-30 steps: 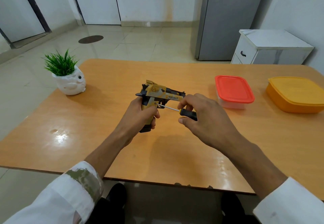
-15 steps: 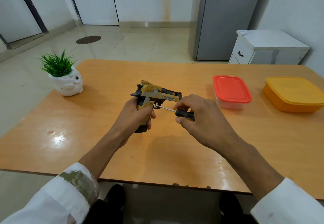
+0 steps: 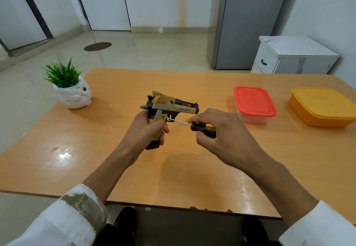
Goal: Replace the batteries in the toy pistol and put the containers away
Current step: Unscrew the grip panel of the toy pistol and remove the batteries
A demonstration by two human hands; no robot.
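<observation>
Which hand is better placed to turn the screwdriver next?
Right. The right hand grips the screwdriver handle, tip set against the toy pistol by the trigger; the left hand is wrapped round the pistol's grip, steadying it.

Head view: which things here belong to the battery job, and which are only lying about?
Job: pistol, held by left hand; screwdriver, held by right hand, tip at the pistol; red-lidded box; orange box.
Lying about: potted plant; white cabinet.
</observation>
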